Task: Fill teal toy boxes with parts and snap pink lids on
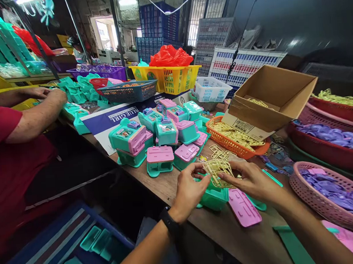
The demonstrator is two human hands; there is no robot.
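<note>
Between both hands I hold some pale yellow plastic part frames [217,172], thin lattices with small pieces on them. My left hand [190,189] grips their left side between thumb and fingers. On the right side, my right hand [248,177] pinches them the same way. Just below is an open teal plastic box [214,197], partly hidden by the hands. A flat pink panel [244,207] lies beside it on the table. More yellow frames [220,152] rest behind my hands. To the left stand several teal and pink toy boxes [160,159], some stacked.
An orange basket [234,147] of yellow frames sits behind my hands, with a tilted cardboard box [270,98] over it. A pink basket [296,180] of purple parts stands at right. A co-worker's arm [35,116] is at left. A blue crate [111,231] stands below the table.
</note>
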